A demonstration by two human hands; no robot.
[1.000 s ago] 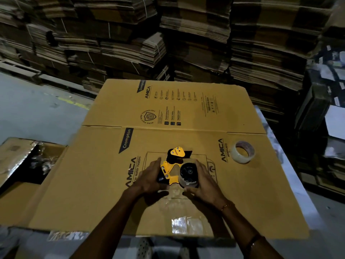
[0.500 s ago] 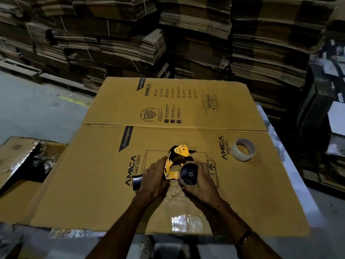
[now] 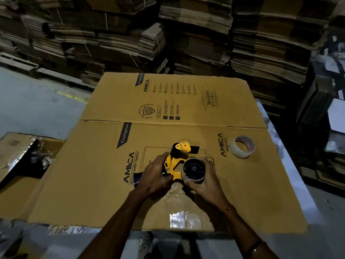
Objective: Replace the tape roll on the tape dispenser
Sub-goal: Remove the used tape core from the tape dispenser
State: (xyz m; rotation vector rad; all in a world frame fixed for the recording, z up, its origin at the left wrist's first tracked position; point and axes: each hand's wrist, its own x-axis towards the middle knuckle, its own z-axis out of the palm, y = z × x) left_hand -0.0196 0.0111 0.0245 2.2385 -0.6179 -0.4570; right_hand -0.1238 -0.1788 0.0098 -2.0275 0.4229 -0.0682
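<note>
Head view: yellow dispenser point(image 3: 177, 161) held above flattened carton point(image 3: 186, 113) spread over the surface point(image 3: 291, 176). Left hand point(image 3: 155, 174) wrapped around dispenser handle, fingers curled tight on it. Right hand point(image 3: 204, 181) cupped around near-spent roll point(image 3: 194, 170) on the black hub, fingers curled on its rim. Fresh clear roll point(image 3: 242, 146) lying flat on carton, well apart to the right. Stacked cardboard point(image 3: 186, 34) behind.

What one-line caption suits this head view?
Both hands grip a yellow tape dispenser above printed flattened cardboard; clear tape roll waits aside.
</note>
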